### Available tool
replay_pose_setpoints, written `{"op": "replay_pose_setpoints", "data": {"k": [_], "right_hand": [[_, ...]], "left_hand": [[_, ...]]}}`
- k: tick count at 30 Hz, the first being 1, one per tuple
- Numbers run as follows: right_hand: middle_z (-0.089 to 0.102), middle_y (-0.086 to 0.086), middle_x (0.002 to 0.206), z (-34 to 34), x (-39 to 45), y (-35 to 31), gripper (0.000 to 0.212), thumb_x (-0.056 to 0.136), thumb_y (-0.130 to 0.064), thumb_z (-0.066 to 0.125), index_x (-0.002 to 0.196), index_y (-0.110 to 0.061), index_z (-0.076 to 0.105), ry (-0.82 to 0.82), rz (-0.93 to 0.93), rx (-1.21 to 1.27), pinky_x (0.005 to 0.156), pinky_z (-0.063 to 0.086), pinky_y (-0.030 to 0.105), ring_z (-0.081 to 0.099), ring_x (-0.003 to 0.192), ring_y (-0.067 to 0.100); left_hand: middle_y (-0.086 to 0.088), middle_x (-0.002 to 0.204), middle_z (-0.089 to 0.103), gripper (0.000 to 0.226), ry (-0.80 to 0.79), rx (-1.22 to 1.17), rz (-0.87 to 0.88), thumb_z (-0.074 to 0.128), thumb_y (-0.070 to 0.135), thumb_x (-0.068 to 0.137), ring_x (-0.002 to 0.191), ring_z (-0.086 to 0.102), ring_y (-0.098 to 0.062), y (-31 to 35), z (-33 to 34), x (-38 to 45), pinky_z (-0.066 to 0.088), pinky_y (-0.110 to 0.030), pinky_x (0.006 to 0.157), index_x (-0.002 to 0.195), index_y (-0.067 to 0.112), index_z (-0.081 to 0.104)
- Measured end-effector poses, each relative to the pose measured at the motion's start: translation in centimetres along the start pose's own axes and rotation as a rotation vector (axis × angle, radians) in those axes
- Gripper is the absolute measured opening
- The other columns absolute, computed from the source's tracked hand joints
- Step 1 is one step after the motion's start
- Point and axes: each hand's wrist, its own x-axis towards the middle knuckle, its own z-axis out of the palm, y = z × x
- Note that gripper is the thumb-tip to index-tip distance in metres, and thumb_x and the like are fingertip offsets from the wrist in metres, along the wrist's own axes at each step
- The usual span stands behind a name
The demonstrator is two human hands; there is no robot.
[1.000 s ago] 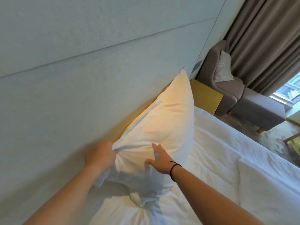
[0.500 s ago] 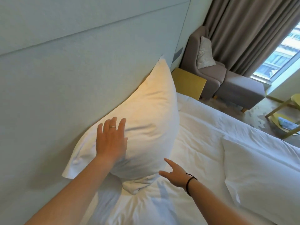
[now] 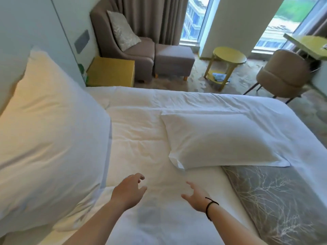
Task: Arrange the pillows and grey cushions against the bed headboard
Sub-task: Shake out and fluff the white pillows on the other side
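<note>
A big white pillow (image 3: 47, 135) leans upright against the pale headboard (image 3: 21, 29) at the left. A second white pillow (image 3: 221, 142) lies flat on the white bed (image 3: 141, 138), right of centre. One of its corners overlaps a grey cushion (image 3: 283, 200) with a white branch pattern at the lower right. My left hand (image 3: 129, 190) and my right hand (image 3: 196, 197) hover over the sheet, fingers loosely spread, holding nothing. Both hands are apart from the pillows.
A yellow bedside cabinet (image 3: 111, 71) stands beyond the bed's far edge. Behind it are a grey armchair (image 3: 123, 41) with a cushion and a footstool (image 3: 173, 59). A round yellow table (image 3: 228, 57) and a beige chair (image 3: 281, 73) stand near the windows.
My left hand has left the upright pillow and both hands now hover over the sheet. The view has swung right, showing the flat pillow and the grey cushion.
</note>
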Motion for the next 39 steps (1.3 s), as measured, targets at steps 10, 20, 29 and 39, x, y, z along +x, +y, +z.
{"op": "replay_pose_setpoints", "data": {"k": [10,20,29,39], "right_hand": [[0.010,0.004,0.163,-7.0,12.9,9.8,0.075,0.089,-0.038,0.060,0.152,-0.030,0.019,0.329,-0.127,-0.297,0.115,0.026,0.042,0.016,0.148,0.024],[-0.013,-0.001,0.163,-8.2,26.7,10.6,0.095,0.090,-0.020,0.056,0.153,-0.031,-0.014,0.432,-0.389,-0.635,0.119,-0.005,0.053,-0.006,0.150,0.023],[0.061,0.008,0.128,-10.0,30.8,9.2,0.039,0.088,-0.008,0.038,0.120,-0.013,0.060,0.554,-0.362,-0.528,0.115,0.016,0.041,0.051,0.123,0.028],[0.065,0.014,0.086,-13.7,25.1,7.3,0.017,0.072,0.002,0.046,0.075,-0.013,0.053,0.490,-0.425,-0.445,0.061,0.034,0.033,0.062,0.082,0.037]], "left_hand": [[0.018,0.124,0.053,0.033,0.108,0.088,-0.009,0.057,0.045,0.090,0.105,0.057,-0.007,8.4,6.9,8.2,0.050,-0.035,0.083,0.123,0.043,0.051],[0.020,0.126,0.047,0.043,0.133,0.088,-0.121,0.057,0.044,0.090,0.104,0.055,-0.005,7.5,11.3,13.0,0.049,-0.035,0.083,0.129,0.047,0.040],[0.024,0.121,0.050,0.041,0.130,0.141,-0.121,0.056,0.043,0.090,0.100,0.054,0.000,8.7,12.3,14.5,0.048,-0.034,0.081,0.128,0.048,0.041],[0.023,0.133,0.043,0.054,0.195,-0.008,-0.031,0.060,0.043,0.087,0.106,0.051,0.002,12.9,11.7,11.1,0.048,-0.032,0.081,0.134,0.049,0.033]]}}
